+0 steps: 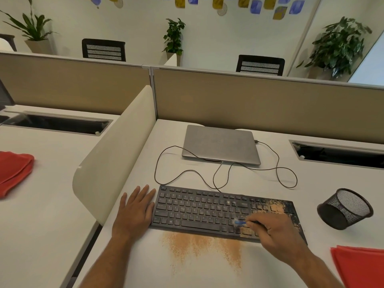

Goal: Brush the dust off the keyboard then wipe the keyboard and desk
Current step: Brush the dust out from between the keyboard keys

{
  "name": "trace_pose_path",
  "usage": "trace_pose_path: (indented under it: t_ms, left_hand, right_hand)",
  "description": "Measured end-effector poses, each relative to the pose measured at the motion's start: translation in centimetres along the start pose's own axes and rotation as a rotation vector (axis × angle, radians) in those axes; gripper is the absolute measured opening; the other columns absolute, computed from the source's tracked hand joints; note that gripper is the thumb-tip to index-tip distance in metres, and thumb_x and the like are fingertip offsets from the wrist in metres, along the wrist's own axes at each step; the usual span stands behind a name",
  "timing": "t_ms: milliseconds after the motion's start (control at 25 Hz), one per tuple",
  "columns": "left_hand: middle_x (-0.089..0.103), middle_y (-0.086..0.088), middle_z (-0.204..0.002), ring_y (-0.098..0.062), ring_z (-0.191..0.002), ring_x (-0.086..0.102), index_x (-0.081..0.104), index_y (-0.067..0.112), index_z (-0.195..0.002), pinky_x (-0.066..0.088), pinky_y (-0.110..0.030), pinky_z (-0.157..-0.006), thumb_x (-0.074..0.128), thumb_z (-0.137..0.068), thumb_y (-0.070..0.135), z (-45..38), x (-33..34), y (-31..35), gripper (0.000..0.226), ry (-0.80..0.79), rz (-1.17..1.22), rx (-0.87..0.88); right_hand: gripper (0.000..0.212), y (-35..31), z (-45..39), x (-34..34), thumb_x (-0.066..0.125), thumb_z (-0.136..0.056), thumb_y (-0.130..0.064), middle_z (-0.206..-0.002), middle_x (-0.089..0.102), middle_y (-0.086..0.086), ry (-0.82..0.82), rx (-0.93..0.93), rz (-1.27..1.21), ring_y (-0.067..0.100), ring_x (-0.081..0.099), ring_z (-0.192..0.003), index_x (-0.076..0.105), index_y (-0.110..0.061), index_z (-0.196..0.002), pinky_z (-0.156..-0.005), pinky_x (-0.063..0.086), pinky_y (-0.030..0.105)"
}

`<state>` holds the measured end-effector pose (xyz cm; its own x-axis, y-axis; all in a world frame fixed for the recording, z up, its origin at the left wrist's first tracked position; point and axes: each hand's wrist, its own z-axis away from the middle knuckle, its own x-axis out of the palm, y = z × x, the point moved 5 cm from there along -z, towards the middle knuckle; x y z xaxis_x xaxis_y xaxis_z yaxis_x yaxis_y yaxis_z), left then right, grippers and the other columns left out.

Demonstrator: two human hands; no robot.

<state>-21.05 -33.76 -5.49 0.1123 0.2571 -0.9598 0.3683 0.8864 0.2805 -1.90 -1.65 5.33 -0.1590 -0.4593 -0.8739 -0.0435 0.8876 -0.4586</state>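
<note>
The white desk (207, 271) is carrying a black keyboard (199, 210) near its front edge, tan dust (203, 248) lying just before it. The left hand (135, 208) is resting flat beside the keyboard; the right hand (276, 231) is pinching a small blue brush (240, 222) over the dusty right-hand keys.

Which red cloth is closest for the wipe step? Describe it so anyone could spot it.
Start at the black keyboard on the desk. Past its right end, below the tipped mesh pen cup, lies the flat red cloth. The other red cloth lies bunched beyond the white divider.
</note>
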Motion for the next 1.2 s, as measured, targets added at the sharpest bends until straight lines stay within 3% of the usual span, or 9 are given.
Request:
trace_pose_path:
  t_ms: [120,320,480,640,800,880,960,1080,1200]
  left_hand:
    - [0.010,0.018,-0.165,-0.004,-0.152,-0.004,0.021,0.038,-0.157,-0.010,-0.037,-0.124,-0.005,-0.088,0.058,0.0,0.0,0.0,0.077,0.004,0.009,0.000]
    - [0.012,0.018,-0.165,-0.004,-0.152,-0.003,0.023,0.039,-0.157,-0.010,-0.037,-0.124,-0.003,-0.088,0.058,0.0,0.0,-0.1,0.076,0.008,0.017,0.000]
    - [0.013,0.018,-0.165,-0.003,-0.152,-0.002,0.025,0.039,-0.156,-0.009,-0.037,-0.124,-0.001,-0.089,0.058,-0.1,0.1,-0.2,0.074,0.014,0.035,-0.009]
    - [0.012,0.018,-0.165,-0.003,-0.152,-0.002,0.023,0.041,-0.156,-0.009,-0.037,-0.124,-0.002,-0.089,0.057,0.0,0.1,-0.2,0.074,0.009,0.016,-0.006]
    - [0.011,0.018,-0.165,-0.004,-0.152,-0.003,0.022,0.041,-0.156,-0.010,-0.037,-0.124,-0.003,-0.089,0.058,-0.1,0.1,-0.1,0.074,0.004,0.015,-0.008]
    - [0.011,0.018,-0.165,-0.004,-0.152,-0.003,0.022,0.041,-0.157,-0.010,-0.037,-0.124,-0.004,-0.089,0.058,-0.1,0.1,-0.2,0.074,0.005,0.013,-0.006]
    - [0.011,0.018,-0.165,-0.004,-0.152,-0.003,0.021,0.040,-0.157,-0.010,-0.037,-0.124,-0.004,-0.089,0.058,-0.1,0.2,-0.2,0.075,0.004,0.012,-0.006]
    - [0.011,0.018,-0.165,-0.004,-0.152,-0.003,0.022,0.040,-0.157,-0.009,-0.038,-0.124,-0.004,-0.088,0.058,-0.1,0.2,-0.1,0.075,0.003,0.016,-0.005]
    - [0.011,0.018,-0.165,-0.004,-0.152,-0.003,0.023,0.040,-0.157,-0.009,-0.038,-0.124,-0.004,-0.089,0.058,-0.1,0.1,-0.1,0.075,0.007,0.019,-0.006]
  right_hand:
    - [0.013,-0.2,0.0,0.7,0.063,-0.087,-0.024,-0.060,0.059,-0.019,-0.086,-0.005,-0.015,0.009,0.055,-0.060,0.066,-0.030,-0.076,-0.049,0.033,0.012]
    - [0.011,0.2,-0.9,-0.3,0.070,-0.084,-0.021,-0.069,0.065,-0.023,0.053,0.029,-0.027,0.001,0.059,-0.063,0.072,-0.030,-0.089,-0.053,0.044,0.012]
    - [0.018,0.0,-1.1,0.3,0.067,-0.086,-0.018,-0.059,0.061,-0.020,-0.090,0.047,-0.067,0.007,0.054,-0.053,0.070,-0.032,-0.075,-0.047,0.036,0.015]
    - [0.015,0.6,-1.6,-1.1,0.068,-0.085,-0.018,-0.062,0.063,-0.018,0.063,0.104,-0.108,0.012,0.055,-0.049,0.072,-0.032,-0.084,-0.045,0.046,0.026]
    - [0.022,-0.1,-1.7,-0.3,0.067,-0.086,-0.018,-0.060,0.060,-0.028,-0.068,0.080,-0.084,0.012,0.055,-0.053,0.069,-0.038,-0.078,-0.045,0.038,0.017]
    - [0.025,0.2,-1.9,-0.8,0.068,-0.084,-0.014,-0.059,0.061,-0.025,-0.026,0.093,-0.107,0.014,0.054,-0.050,0.068,-0.037,-0.073,-0.045,0.037,0.020]
    - [0.020,0.3,-2.1,-1.0,0.069,-0.084,-0.015,-0.064,0.061,-0.029,0.040,0.106,-0.101,0.011,0.056,-0.051,0.072,-0.034,-0.081,-0.044,0.039,0.018]
    - [0.028,-0.1,-2.2,-0.4,0.068,-0.086,-0.017,-0.065,0.059,-0.036,-0.029,0.075,-0.072,0.011,0.057,-0.054,0.067,-0.044,-0.080,-0.046,0.038,0.016]
    - [0.022,0.6,-2.4,-0.5,0.067,-0.085,-0.014,-0.056,0.059,-0.029,-0.024,0.107,-0.106,0.013,0.055,-0.049,0.070,-0.033,-0.075,-0.044,0.037,0.018]
